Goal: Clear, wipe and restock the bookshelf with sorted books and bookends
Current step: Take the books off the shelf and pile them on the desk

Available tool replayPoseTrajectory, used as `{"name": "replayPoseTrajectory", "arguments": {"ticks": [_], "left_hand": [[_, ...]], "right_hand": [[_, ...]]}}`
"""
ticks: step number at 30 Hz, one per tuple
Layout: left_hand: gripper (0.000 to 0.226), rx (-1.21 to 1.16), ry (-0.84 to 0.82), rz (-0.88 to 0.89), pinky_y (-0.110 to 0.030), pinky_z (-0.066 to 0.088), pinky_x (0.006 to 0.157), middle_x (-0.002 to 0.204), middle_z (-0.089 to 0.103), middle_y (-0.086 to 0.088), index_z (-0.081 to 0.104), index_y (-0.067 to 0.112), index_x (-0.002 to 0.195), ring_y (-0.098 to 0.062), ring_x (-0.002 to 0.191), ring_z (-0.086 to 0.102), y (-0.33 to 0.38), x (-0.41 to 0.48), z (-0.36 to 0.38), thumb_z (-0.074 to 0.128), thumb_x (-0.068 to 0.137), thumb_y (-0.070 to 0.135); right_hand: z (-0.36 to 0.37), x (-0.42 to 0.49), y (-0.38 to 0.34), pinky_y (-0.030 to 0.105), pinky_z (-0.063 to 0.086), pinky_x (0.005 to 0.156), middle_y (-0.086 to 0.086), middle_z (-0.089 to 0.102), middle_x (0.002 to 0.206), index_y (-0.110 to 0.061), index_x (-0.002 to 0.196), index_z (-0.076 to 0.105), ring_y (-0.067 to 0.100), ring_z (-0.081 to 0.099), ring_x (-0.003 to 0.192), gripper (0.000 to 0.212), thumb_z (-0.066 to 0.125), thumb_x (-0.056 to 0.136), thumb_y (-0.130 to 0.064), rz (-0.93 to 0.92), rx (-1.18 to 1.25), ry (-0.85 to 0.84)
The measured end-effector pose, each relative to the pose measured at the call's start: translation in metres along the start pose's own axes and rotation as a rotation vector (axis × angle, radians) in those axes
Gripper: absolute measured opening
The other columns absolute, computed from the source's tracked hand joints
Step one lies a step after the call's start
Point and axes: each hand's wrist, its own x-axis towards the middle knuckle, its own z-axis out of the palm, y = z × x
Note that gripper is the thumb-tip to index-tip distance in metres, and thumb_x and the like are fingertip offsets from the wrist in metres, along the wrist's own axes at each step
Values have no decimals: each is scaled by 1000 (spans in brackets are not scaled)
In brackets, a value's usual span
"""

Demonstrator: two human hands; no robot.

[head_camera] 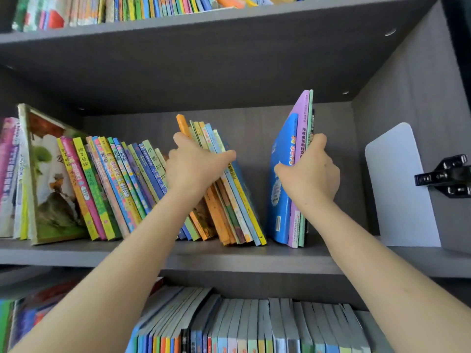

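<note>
On the middle shelf (254, 256), the leaning row of books (122, 179) is gripped at its right end by the left hand (196, 166), fingers curled over the tops. An upright bundle of books (280, 200) is pinched between thumb and fingers of the right hand (311, 171). The row is probably best tipped upright before the bundle is closed against it. Four books are counted in the bundle, and one white bookend (400, 189), well apart rightward.

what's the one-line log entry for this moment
middle shelf | left hand grips leaning books | right hand grips upright books | white bookend at right, untouched
</note>
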Motion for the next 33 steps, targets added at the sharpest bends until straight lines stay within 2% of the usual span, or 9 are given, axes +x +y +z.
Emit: {"name": "replayPoseTrajectory", "arguments": {"ticks": [3,5,8,12,14,18,22,27,33], "left_hand": [[92,-62,96,47,-44,54,83,113,57,-9,26,11,131,-29,101,58,3,-12,14,71,66,57],[80,-63,101,77,-42,54,83,112,55,-8,30,13,124,-26,101,57,8,-12,16,71,68,51],[71,12,-27,123,-36,55,77,108,57,-5,32,14,120,-21,95,61,21,-1,13,70,73,50],[89,-7,-249,128,-31,55,71,102,56,0,21,14,144,-16,87,62,40,12,6,70,76,41],[102,-102,-231,106,-36,55,78,103,53,-1,5,14,151,-19,91,60,42,5,13,71,75,32],[106,35,-90,108,-41,46,84,129,41,-15,5,17,146,-33,113,50,32,-14,35,77,72,40],[113,52,-92,153,-30,47,65,108,52,-5,-3,26,148,-22,88,56,32,-18,45,76,71,46],[77,-108,-50,222,-16,33,48,92,50,7,24,23,136,-6,70,48,32,-30,42,73,76,26],[63,-330,-1,231,-25,55,65,91,59,15,36,30,116,-6,81,62,33,-45,-22,79,71,24]], "right_hand": [[0,-1,-2,26,41,66,5,56,124,-14,122,34,21,61,100,52,68,87,-31,-16,13,-19],[1,-2,-2,25,41,66,5,55,126,-14,124,33,21,61,102,54,68,87,-32,-20,17,-24],[0,-2,-1,25,40,66,6,55,126,-14,124,33,21,61,102,53,68,87,-31,-26,21,-27],[-1,1,1,28,36,63,6,57,124,-14,123,33,23,58,96,51,67,87,-28,-4,39,-28],[-2,3,3,28,35,61,7,58,123,-13,122,33,22,55,90,50,66,87,-27,18,56,-21],[-2,5,7,22,30,51,6,56,125,-13,123,32,18,52,89,48,64,89,-28,34,79,-17],[1,3,4,30,35,63,7,57,123,-14,128,31,24,56,93,54,64,88,-28,9,32,-39],[0,3,7,32,38,64,9,58,122,-11,125,31,28,60,98,55,66,87,-31,22,0,-17],[-3,1,2,32,37,66,14,60,120,-6,122,36,33,60,98,46,64,89,-24,-33,33,-2]]}}
